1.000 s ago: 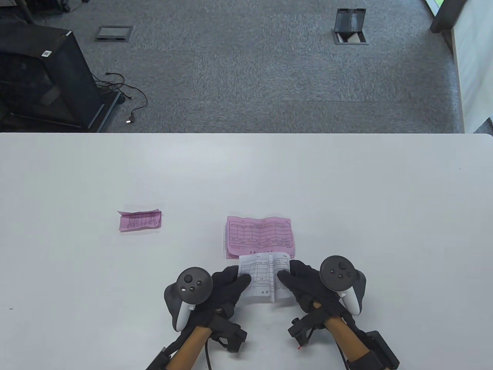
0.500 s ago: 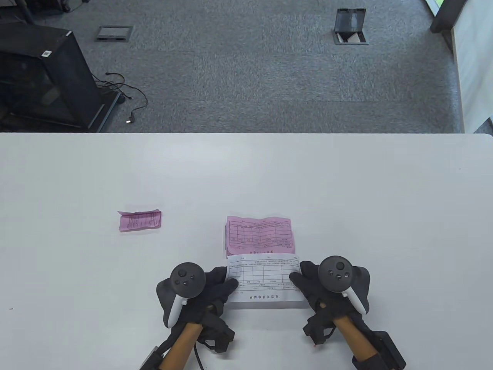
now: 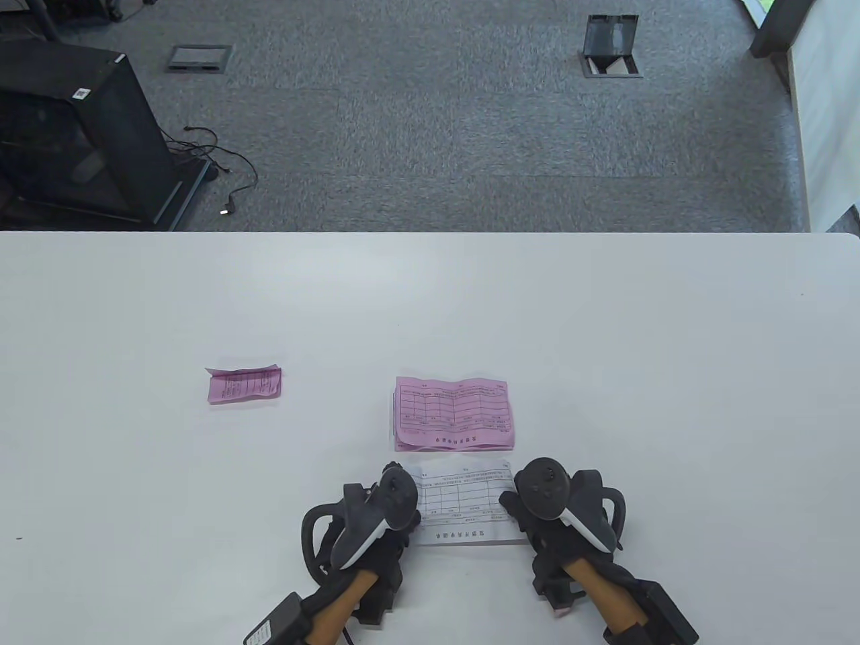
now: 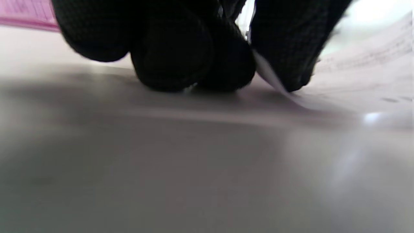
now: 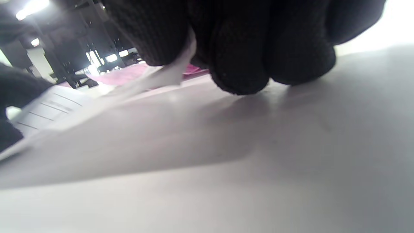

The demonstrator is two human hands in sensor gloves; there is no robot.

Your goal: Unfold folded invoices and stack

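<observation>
An unfolded white invoice lies low at the table's near edge, just in front of the stack of unfolded pink invoices. My left hand pinches its left edge and my right hand pinches its right edge. In the left wrist view my left hand pinches the sheet, with the knuckles down on the table. In the right wrist view my right hand pinches the sheet's edge; the pink stack lies behind. A folded pink invoice lies far left.
The white table runs to its far edge, with grey carpet beyond it. A black cabinet and cables stand on the floor at the far left.
The half-folded white invoice was pulled open to full width. Both hands then lowered it to the table and rolled inward, still pinching its side edges.
</observation>
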